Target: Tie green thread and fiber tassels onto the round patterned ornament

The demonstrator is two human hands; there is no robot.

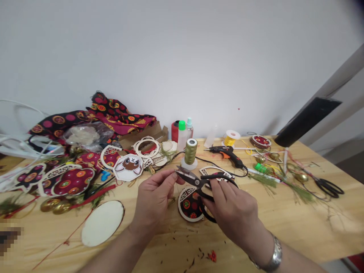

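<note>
My right hand (234,206) grips a pair of black-handled scissors (192,179), its fingers in the handle loops. The blades point left and reach the fingertips of my left hand (155,199). My left thumb and finger are pinched together at the blade tips; what lies between them is too small to make out. Below the scissors a round ornament (191,204) lies on the table, with a pale wooden lattice rim and dark flowered fabric; my right hand and a scissor loop partly cover its right side. Just behind the blades stands a spool of olive thread (190,151).
Left are flowered fabric (119,113), ornaments, a sheep-face piece (128,168) and a white oval disc (102,223). A glue gun (226,154), yellow thread spool (229,138) and bottles (182,135) stand behind. Another pair of scissors (330,187) lies right; fabric scraps (212,256) lie in front.
</note>
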